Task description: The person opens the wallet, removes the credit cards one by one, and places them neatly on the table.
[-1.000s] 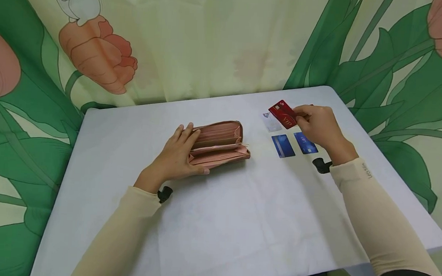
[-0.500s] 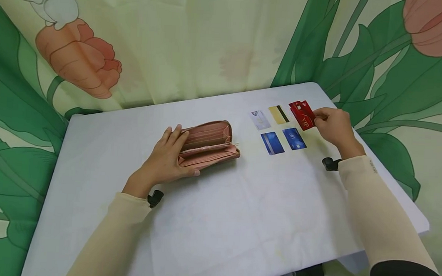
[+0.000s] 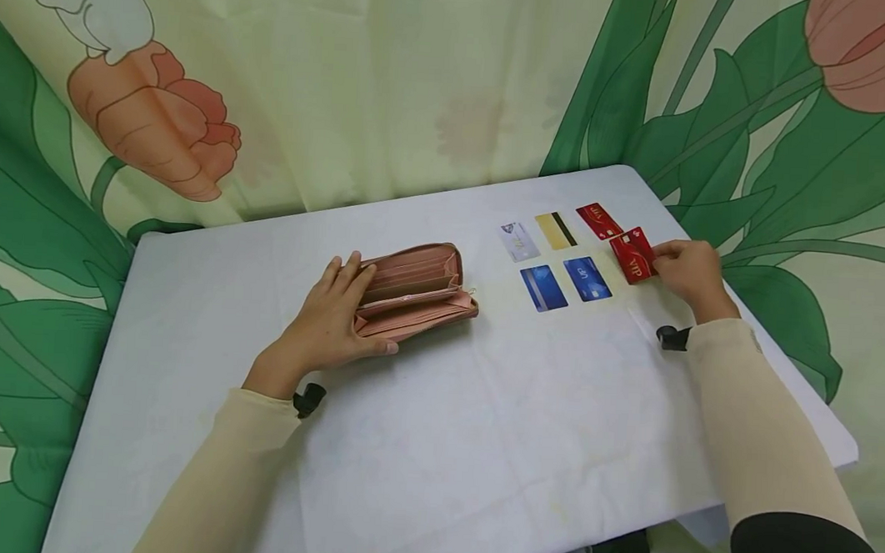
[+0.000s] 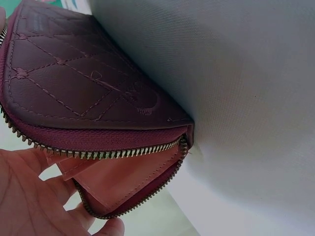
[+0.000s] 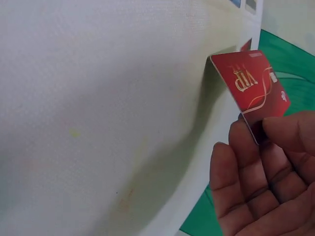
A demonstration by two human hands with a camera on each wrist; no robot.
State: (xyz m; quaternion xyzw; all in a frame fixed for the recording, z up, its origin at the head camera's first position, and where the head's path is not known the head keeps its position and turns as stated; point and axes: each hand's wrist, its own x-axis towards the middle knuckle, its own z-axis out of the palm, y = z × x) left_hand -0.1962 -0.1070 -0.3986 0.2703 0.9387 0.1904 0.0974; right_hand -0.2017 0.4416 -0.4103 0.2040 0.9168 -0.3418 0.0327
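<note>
A pink zip-around wallet (image 3: 422, 300) stands unzipped on the table, its card slots and pockets showing. My left hand (image 3: 323, 320) holds its left end, fingers along the back and thumb at the front. The left wrist view shows the wallet's dark quilted outside (image 4: 74, 78) and brass zipper, with that hand (image 4: 29, 196) at its edge. At the right, my right hand (image 3: 689, 273) pinches a red VIP card (image 3: 634, 256) by one end. The right wrist view has the same card (image 5: 248, 83) tilted above the cloth, between thumb and fingers (image 5: 243, 142).
A second red card (image 3: 599, 221) lies just behind the held one. Left of it lie a gold card (image 3: 556, 231) with a black stripe and a pale card (image 3: 519, 242). Two blue cards (image 3: 544, 288) form a nearer row. White cloth covers the table (image 3: 433, 460).
My right hand has carried the red card rightward past the gold card and the other red card, then nearer to me, uncovering both. My left hand stays on the wallet. The head view has shifted.
</note>
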